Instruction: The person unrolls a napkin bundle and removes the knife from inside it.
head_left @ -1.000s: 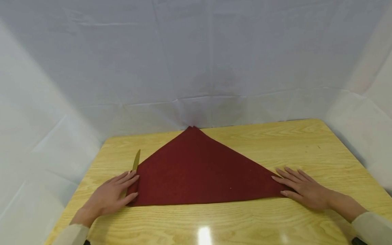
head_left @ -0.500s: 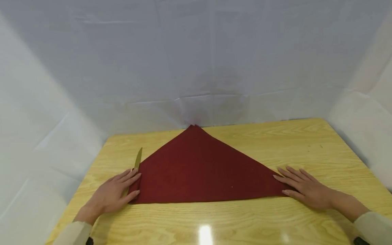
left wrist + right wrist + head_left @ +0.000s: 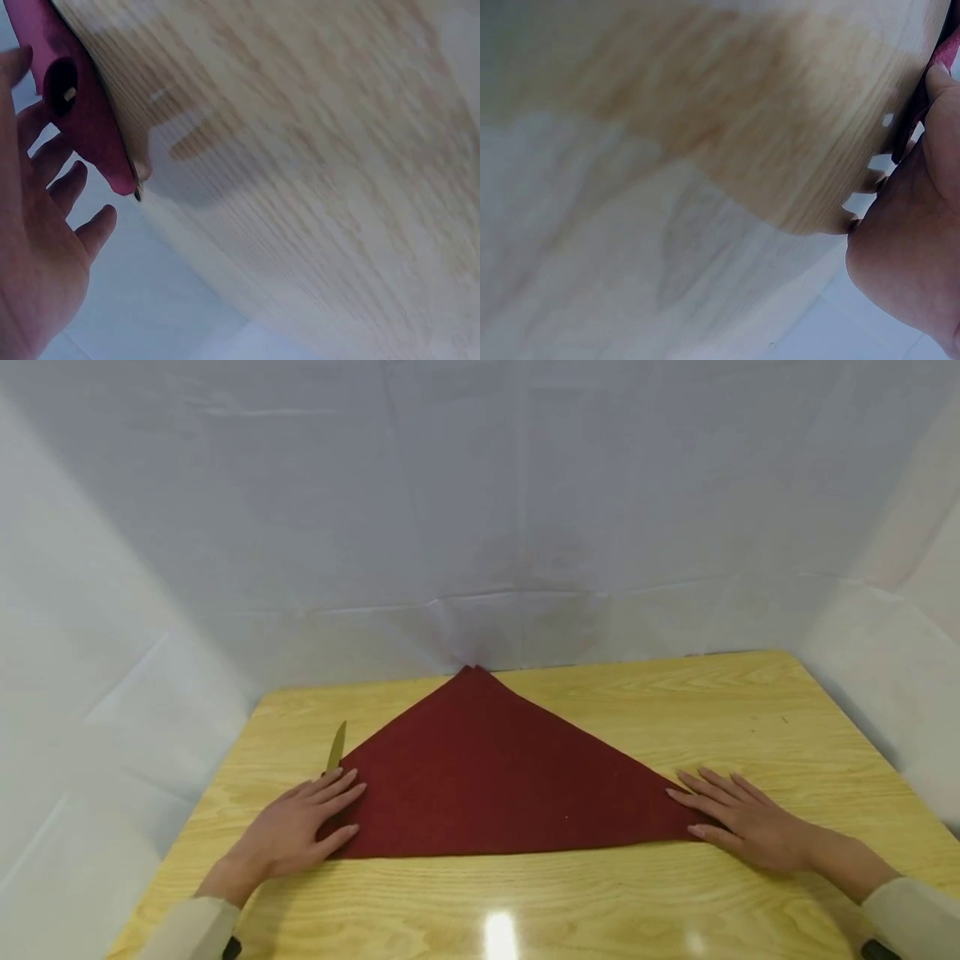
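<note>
Cloth (image 3: 91, 124) hollow: L-wrist cam only

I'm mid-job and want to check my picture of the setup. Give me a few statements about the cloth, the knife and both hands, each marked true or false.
1. The dark red cloth lies on the wood-grain table in a roughly triangular shape. True.
2. The left hand touches the cloth's left end. True.
3. The right hand is lifted well clear of the cloth. False: it touches the cloth's right corner.
4. The blade of a gold-coloured knife shows just beyond the left hand, its tip toward the table's far edge. True.
5. The cloth's peak points toward the table's near edge. False: it points toward the far edge.
</note>
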`<state>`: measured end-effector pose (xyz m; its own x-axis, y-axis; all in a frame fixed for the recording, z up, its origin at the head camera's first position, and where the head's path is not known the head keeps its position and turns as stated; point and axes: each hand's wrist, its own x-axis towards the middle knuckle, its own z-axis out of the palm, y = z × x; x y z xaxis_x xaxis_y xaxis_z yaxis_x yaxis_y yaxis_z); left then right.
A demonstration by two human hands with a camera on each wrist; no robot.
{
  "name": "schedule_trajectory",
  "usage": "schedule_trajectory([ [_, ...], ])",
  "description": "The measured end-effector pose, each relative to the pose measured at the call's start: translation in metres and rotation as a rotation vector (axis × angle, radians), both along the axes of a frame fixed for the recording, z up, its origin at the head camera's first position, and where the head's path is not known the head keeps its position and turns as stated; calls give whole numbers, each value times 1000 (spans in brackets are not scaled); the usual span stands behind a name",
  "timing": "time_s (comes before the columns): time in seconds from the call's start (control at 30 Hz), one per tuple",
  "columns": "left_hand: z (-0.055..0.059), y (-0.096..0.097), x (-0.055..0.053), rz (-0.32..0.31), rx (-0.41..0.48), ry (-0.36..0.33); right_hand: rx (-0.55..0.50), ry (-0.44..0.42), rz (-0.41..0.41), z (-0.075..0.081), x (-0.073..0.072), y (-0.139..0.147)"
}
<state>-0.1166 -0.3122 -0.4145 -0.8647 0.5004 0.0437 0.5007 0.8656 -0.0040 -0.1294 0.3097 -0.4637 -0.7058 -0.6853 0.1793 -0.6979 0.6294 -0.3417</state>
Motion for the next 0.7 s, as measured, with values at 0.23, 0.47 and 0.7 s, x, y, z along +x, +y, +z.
schedule_trajectory([
  [0.23,-5,1,3,-8,-22,-26,-3,-7,-3,0,-1,1],
  [0.47,-7,-4,4,-8,-14,5,0,-9,-8,1,-1,1],
  [0.7,-8,-8,5,10,-7,2,-6,-7,-7,0,0,1],
])
